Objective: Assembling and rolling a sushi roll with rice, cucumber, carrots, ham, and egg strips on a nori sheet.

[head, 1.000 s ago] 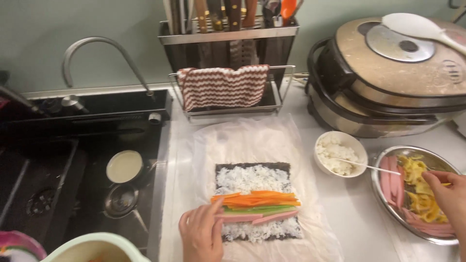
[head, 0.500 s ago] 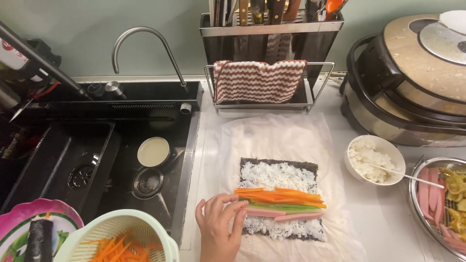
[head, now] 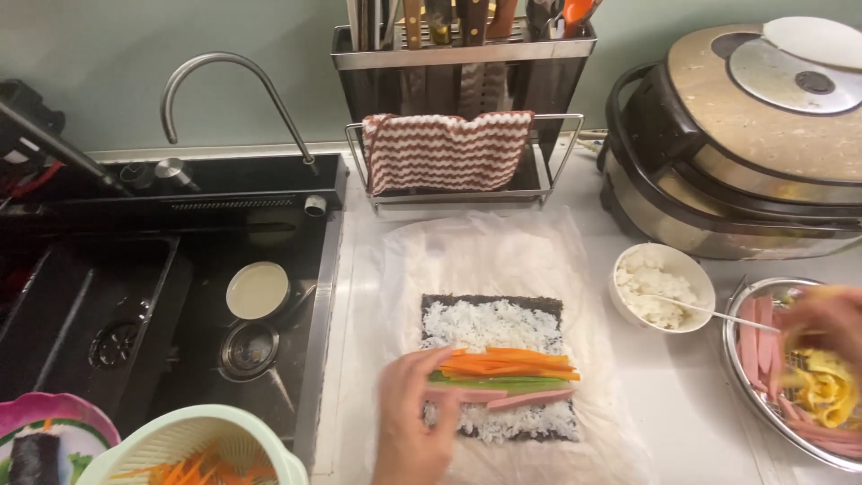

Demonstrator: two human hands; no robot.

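Right hand (head: 831,319) newly over egg strips (head: 824,388), none gripped.

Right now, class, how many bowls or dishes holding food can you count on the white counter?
2: a white bowl of rice right of the seaweed sheet, and a metal dish at the right edge. More may lie outside the view.

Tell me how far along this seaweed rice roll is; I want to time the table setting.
Done: rice covers the seaweed sheet, with carrot strips, green strips and ham strips laid across. In hand: the left hand steadies the fillings while the right hand reaches for egg strips in the metal bowl. Left: rolling; the sheet lies flat.
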